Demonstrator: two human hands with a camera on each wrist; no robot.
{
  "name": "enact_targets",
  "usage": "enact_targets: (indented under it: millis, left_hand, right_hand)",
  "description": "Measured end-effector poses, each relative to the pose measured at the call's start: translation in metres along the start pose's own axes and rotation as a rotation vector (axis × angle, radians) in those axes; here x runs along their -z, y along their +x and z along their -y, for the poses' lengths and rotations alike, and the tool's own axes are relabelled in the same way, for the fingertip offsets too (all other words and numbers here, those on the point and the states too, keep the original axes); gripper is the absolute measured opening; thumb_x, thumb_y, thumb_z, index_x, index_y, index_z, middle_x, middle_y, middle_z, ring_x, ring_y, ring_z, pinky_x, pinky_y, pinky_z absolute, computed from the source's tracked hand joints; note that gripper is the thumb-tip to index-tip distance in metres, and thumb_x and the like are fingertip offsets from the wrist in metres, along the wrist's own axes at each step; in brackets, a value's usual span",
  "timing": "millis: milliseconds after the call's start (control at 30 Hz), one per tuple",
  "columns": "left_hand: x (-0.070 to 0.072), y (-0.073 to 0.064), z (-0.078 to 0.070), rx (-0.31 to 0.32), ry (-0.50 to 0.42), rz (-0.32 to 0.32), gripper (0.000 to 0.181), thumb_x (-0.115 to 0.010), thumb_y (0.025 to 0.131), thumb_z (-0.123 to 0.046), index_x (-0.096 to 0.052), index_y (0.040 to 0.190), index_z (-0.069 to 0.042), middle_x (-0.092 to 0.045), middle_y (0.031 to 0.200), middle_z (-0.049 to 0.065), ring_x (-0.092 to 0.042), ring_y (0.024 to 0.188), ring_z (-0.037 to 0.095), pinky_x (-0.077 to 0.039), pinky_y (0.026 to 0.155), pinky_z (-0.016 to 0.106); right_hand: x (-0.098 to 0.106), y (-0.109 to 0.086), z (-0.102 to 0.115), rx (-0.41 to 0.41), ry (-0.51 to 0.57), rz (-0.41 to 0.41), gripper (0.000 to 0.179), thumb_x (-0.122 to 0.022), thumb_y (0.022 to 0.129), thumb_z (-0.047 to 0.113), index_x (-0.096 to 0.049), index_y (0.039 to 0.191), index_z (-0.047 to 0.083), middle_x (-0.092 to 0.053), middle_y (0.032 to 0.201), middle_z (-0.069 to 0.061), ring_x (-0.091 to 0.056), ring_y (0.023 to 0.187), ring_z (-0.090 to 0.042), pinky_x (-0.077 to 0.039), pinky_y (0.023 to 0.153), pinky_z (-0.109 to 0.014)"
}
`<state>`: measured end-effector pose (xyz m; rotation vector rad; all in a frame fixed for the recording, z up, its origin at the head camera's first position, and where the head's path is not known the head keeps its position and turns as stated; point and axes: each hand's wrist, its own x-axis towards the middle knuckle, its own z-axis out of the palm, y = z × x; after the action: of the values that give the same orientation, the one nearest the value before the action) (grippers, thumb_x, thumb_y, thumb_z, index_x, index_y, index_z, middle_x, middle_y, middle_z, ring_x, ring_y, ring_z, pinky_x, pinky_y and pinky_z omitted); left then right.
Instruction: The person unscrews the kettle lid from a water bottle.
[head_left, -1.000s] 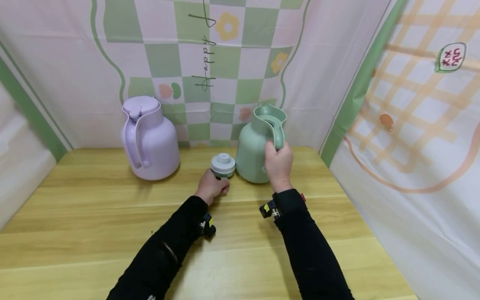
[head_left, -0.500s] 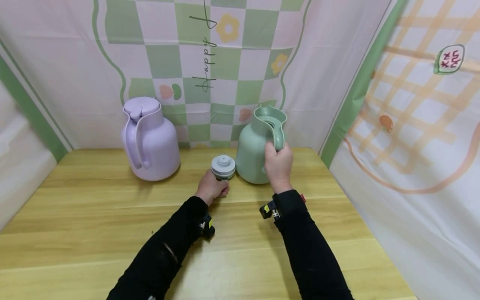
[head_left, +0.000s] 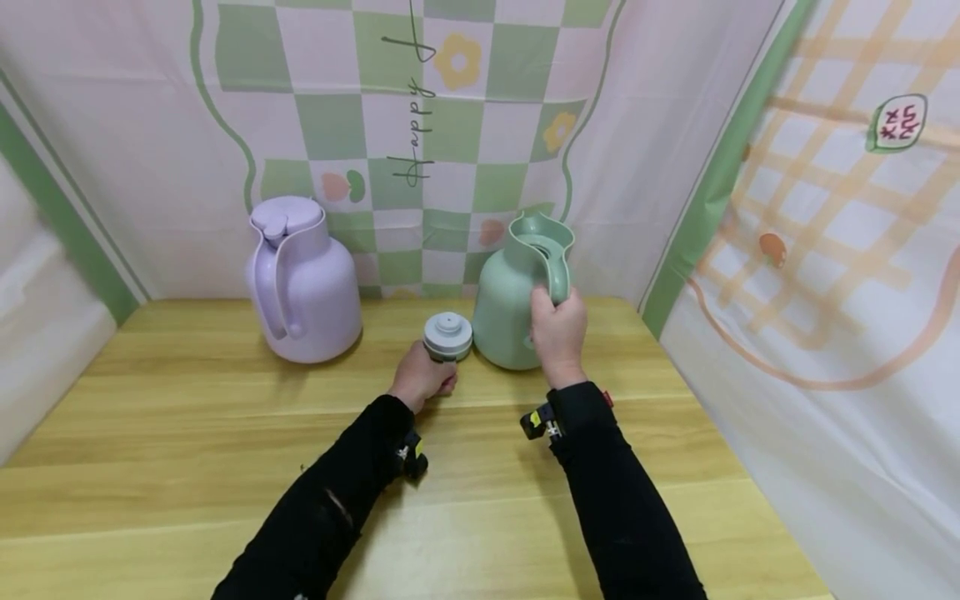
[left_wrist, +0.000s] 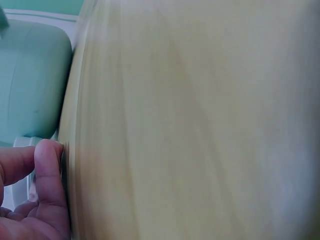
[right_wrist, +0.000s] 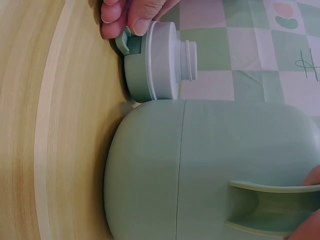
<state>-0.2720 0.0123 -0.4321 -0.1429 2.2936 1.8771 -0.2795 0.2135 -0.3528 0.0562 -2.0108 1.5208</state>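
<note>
A green thermos jug [head_left: 504, 312] stands upright on the wooden table, its mouth uncovered. My right hand [head_left: 560, 333] grips its handle [right_wrist: 265, 207] from the near side. Close against the jug's left side, the jug lid [head_left: 448, 333] rests upside down, its pale grey stopper part pointing up. With thumb and finger, my left hand [head_left: 422, 375] pinches the small green lever [right_wrist: 121, 42] on the lid's near edge, seen in the right wrist view. In the left wrist view, the fingers [left_wrist: 47, 175] hide most of the lid.
To the left stands a lilac thermos jug [head_left: 307, 283] with its lid on and its handle toward the near side. A checked cloth [head_left: 450, 125] hangs behind the wooden table [head_left: 465, 517], and another patterned cloth [head_left: 840, 292] hangs along the right side.
</note>
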Motion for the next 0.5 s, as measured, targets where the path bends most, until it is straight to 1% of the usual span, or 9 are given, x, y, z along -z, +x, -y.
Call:
enact_targets:
  millis: [33,100,167,233,267,333,367,400,500]
  left_hand:
    - [0.002,0.000,0.000,0.003,0.011,-0.003,0.024,-0.068,0.092,0.002,-0.060,0.115,0.004,-0.069,0.074,0.012,-0.065,0.059,0.015,-0.055,0.057,0.026]
    - [0.006,-0.001,-0.002,0.009,0.046,-0.008,0.032,-0.069,0.094,-0.001,-0.055,0.122,0.005,-0.069,0.073,0.011,-0.064,0.058,0.015,-0.054,0.057,0.026]
    - [0.011,-0.003,-0.004,0.018,0.098,-0.014,0.047,-0.069,0.096,-0.005,-0.045,0.135,0.005,-0.068,0.071,0.009,-0.063,0.058,0.015,-0.052,0.058,0.027]
    - [0.018,-0.006,-0.007,0.007,0.184,-0.025,0.066,-0.069,0.096,-0.009,-0.032,0.149,0.005,-0.068,0.072,0.007,-0.064,0.061,0.015,-0.052,0.064,0.030]
    - [0.022,-0.007,-0.009,-0.006,0.235,-0.028,0.072,-0.068,0.097,-0.011,-0.027,0.153,0.006,-0.068,0.071,0.006,-0.064,0.062,0.015,-0.052,0.067,0.031]
    - [0.030,-0.011,-0.012,-0.042,0.338,-0.051,0.083,-0.068,0.097,-0.016,-0.019,0.160,0.007,-0.070,0.073,0.005,-0.067,0.069,0.018,-0.053,0.082,0.034]
    - [0.035,-0.014,-0.014,-0.068,0.398,-0.066,0.085,-0.068,0.097,-0.020,-0.018,0.161,0.007,-0.072,0.075,0.005,-0.068,0.074,0.019,-0.053,0.089,0.036]
    - [0.039,-0.017,-0.016,-0.095,0.445,-0.082,0.087,-0.068,0.098,-0.023,-0.017,0.162,0.008,-0.074,0.082,0.007,-0.071,0.083,0.022,-0.053,0.096,0.039]
    - [0.053,-0.028,-0.023,-0.180,0.525,-0.117,0.085,-0.066,0.101,-0.029,-0.019,0.163,0.005,-0.076,0.106,0.016,-0.071,0.105,0.031,-0.051,0.106,0.048]
  right_hand:
    - [0.000,0.000,0.000,-0.008,-0.005,0.007,0.035,-0.056,0.096,0.022,-0.037,0.067,0.017,-0.040,0.048,0.004,-0.046,0.041,-0.017,-0.040,0.045,-0.030]
    - [0.001,0.000,0.001,-0.028,-0.015,0.016,0.033,-0.056,0.096,0.024,-0.038,0.069,0.018,-0.042,0.049,0.004,-0.047,0.041,-0.018,-0.042,0.045,-0.031]
    - [0.003,0.000,0.003,-0.047,-0.021,0.027,0.031,-0.056,0.095,0.025,-0.039,0.071,0.018,-0.043,0.050,0.004,-0.048,0.043,-0.018,-0.043,0.046,-0.032]
    - [0.004,0.000,0.004,-0.060,-0.022,0.037,0.029,-0.056,0.095,0.025,-0.041,0.072,0.017,-0.044,0.051,0.003,-0.049,0.044,-0.019,-0.044,0.047,-0.032]
    - [0.005,0.000,0.005,-0.066,-0.025,0.042,0.028,-0.057,0.095,0.026,-0.042,0.073,0.017,-0.045,0.051,0.003,-0.050,0.045,-0.019,-0.044,0.047,-0.033]
    - [0.006,0.000,0.006,-0.073,-0.036,0.053,0.025,-0.057,0.095,0.027,-0.045,0.075,0.017,-0.048,0.052,0.001,-0.053,0.047,-0.020,-0.046,0.049,-0.033]
    - [0.007,0.000,0.007,-0.077,-0.043,0.058,0.025,-0.058,0.095,0.028,-0.046,0.077,0.016,-0.050,0.053,0.001,-0.055,0.048,-0.021,-0.047,0.050,-0.034]
    - [0.007,-0.001,0.008,-0.084,-0.053,0.064,0.023,-0.059,0.096,0.030,-0.049,0.080,0.017,-0.052,0.055,0.000,-0.057,0.050,-0.021,-0.049,0.051,-0.034]
    - [0.010,-0.002,0.009,-0.100,-0.082,0.086,0.025,-0.064,0.098,0.040,-0.056,0.091,0.017,-0.059,0.063,-0.002,-0.062,0.057,-0.021,-0.052,0.057,-0.034]
